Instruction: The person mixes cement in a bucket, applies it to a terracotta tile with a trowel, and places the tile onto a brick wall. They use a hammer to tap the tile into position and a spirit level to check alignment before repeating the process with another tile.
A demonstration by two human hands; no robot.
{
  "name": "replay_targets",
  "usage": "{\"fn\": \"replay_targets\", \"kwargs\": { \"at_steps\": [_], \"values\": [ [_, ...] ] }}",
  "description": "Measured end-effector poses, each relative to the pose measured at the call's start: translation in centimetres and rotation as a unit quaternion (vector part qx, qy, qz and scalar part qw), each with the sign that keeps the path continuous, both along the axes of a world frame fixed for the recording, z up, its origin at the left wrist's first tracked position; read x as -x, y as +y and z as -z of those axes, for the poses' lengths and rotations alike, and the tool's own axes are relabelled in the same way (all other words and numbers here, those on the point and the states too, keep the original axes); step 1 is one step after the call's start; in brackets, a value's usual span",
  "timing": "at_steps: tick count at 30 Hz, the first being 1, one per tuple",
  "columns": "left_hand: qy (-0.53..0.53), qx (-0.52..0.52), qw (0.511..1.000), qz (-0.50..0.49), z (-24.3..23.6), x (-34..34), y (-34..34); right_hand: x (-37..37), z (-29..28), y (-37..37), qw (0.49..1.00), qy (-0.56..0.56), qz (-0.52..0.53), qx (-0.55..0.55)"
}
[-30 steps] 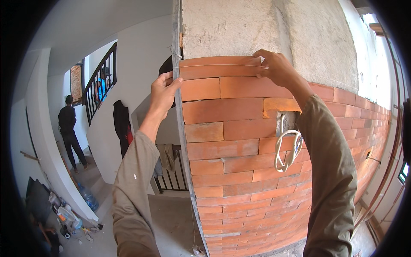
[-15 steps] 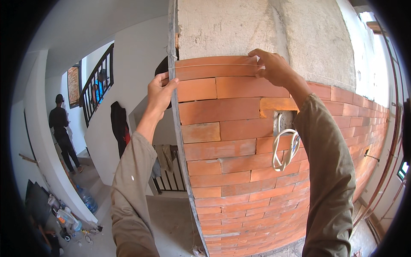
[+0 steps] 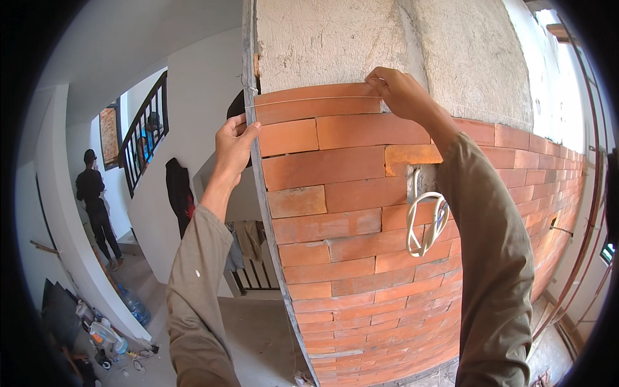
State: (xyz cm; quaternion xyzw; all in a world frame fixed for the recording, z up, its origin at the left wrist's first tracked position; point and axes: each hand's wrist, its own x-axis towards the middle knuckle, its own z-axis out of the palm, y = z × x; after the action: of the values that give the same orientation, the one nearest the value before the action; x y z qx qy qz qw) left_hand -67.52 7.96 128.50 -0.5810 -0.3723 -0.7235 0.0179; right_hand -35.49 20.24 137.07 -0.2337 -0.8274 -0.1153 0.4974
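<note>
My left hand (image 3: pixel 235 145) is closed at the wall's left corner, fingers round the grey edge strip (image 3: pixel 271 232) and thumb beside the left end of the top brick tile (image 3: pixel 309 108). My right hand (image 3: pixel 403 97) has its fingers curled on that tile's upper right corner. A thin pale string (image 3: pixel 322 97) runs level across the tile's face. Below are rows of orange-red brick tiles (image 3: pixel 322 161); above is rough plaster (image 3: pixel 329 39). A coiled white cable (image 3: pixel 425 222) hangs from a recess, partly behind my right sleeve.
At left a person in dark clothes (image 3: pixel 90 200) stands near stairs with a black railing (image 3: pixel 142 135); another in blue is behind it. Dark clothing (image 3: pixel 177 193) hangs by the stairs. A water bottle (image 3: pixel 135 306) and tools lie lower left. Long poles (image 3: pixel 590 193) stand at right.
The view has shifted, so the wall edge sits further left. My right fingers have moved up onto the tile's upper corner. My left hand stays on the edge. The person in dark clothes has turned slightly.
</note>
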Motion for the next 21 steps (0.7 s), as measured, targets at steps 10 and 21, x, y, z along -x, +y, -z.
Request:
{"fn": "replay_targets", "kwargs": {
  "at_steps": [10,21],
  "values": [
    [0.001,-0.010,0.999,-0.036,0.3,0.0,0.0,0.7,-1.0,-0.5,0.991,0.024,0.008,0.135],
    [0.012,0.010,0.997,-0.077,0.6,-0.2,-0.8,0.7,-3.0,-0.7,0.976,0.023,-0.038,0.216]
  ]
}}
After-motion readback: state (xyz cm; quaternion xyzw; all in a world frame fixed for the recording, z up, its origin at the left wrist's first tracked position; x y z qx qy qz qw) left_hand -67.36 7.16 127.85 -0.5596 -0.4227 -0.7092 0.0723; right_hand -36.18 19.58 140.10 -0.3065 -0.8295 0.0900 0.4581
